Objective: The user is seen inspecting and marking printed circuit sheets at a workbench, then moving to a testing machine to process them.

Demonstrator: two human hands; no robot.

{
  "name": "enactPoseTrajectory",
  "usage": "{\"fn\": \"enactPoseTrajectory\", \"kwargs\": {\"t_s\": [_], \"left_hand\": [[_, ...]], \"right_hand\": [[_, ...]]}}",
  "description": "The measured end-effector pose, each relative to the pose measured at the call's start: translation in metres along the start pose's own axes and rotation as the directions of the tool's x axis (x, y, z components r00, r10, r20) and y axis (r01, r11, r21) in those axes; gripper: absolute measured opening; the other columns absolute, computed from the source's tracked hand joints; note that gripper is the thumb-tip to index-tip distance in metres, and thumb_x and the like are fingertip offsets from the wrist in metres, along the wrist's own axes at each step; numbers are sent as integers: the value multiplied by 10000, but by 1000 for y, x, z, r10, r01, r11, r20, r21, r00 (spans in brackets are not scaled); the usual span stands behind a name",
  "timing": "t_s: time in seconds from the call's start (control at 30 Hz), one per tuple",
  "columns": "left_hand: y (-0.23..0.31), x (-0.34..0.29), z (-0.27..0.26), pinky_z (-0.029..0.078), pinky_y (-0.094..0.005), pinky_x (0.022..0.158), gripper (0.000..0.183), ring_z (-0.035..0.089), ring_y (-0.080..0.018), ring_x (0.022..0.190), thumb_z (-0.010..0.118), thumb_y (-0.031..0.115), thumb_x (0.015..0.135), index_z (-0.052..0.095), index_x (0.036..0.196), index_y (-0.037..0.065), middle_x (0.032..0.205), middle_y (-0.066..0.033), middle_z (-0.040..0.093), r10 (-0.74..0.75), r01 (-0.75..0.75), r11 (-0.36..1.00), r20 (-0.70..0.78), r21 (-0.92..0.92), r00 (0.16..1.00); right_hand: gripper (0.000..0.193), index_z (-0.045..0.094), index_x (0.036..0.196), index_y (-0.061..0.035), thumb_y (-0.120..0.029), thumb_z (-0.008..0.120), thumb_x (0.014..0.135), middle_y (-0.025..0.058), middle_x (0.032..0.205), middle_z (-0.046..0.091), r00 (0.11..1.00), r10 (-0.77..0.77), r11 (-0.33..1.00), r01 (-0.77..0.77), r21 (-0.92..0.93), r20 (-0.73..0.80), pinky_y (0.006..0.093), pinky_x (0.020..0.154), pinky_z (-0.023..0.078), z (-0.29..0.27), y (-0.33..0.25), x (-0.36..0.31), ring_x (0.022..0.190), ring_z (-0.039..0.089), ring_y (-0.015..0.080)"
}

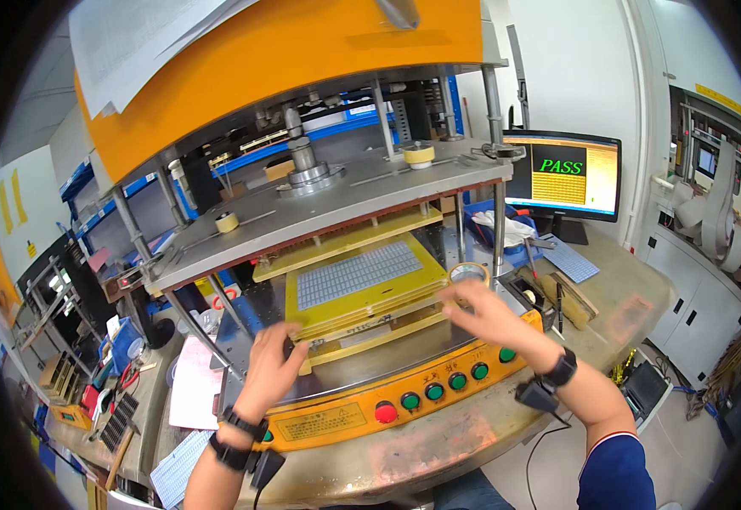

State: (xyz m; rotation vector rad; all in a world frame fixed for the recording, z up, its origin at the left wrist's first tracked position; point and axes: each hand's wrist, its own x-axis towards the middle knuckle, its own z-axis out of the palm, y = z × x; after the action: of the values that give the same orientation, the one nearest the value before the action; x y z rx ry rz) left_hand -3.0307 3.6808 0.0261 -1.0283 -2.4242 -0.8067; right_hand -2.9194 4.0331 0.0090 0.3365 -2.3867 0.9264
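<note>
A yellow test fixture sits on the bed of a press, and a pale, gridded circuit panel lies flat on it. My left hand is by the fixture's front left corner, thumb and fingers apart and nothing seen in it. At the front right corner, my right hand has its fingers stretched toward the fixture's edge, also without anything visible in it. Whether either hand's fingertips touch the fixture I cannot tell. Above the panel hangs the upper plate of the press, held on metal posts.
Along the press front runs an orange control strip with a red button and several green ones. A tape roll lies behind my right hand. At the right stand a monitor and a blue bin; gridded sheets lie nearby.
</note>
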Motion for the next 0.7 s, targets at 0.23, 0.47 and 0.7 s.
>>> {"fn": "enactPoseTrajectory", "kwargs": {"t_s": [0.23, 0.47, 0.7], "left_hand": [[-27, 52, 36, 275, -543, 1045, 514, 446, -354, 1247, 537, 378, 858, 536, 1271, 73, 1286, -175, 559, -272, 262, 949, 36, 174, 962], [-47, 59, 51, 299, -511, 1047, 408, 460, -347, 1237, 562, 210, 846, 567, 1241, 109, 1272, -173, 555, -233, 219, 967, -101, -133, 967], [-24, 43, 39, 388, -364, 1003, 380, 488, -334, 1163, 579, 5, 795, 611, 1169, 66, 1204, -185, 531, -163, 76, 959, -312, -273, 936]], "right_hand": [[432, 535, 1258, -87, -315, 578, 893, 189, 1217, 575, 994, 104, 908, -111, -404, -38, 544, 1066, 261, 30, 35, 67, 1239, 452, 368], [357, 593, 1179, -56, -159, 635, 839, 177, 1211, 550, 990, 15, 994, -30, -106, -139, 494, 1039, 349, 41, 40, 82, 1136, 530, 344], [276, 649, 1047, -35, -33, 710, 779, 133, 1119, 513, 923, -14, 968, 109, 227, -385, 324, 877, 516, 43, 24, 80, 1011, 578, 280]]}}
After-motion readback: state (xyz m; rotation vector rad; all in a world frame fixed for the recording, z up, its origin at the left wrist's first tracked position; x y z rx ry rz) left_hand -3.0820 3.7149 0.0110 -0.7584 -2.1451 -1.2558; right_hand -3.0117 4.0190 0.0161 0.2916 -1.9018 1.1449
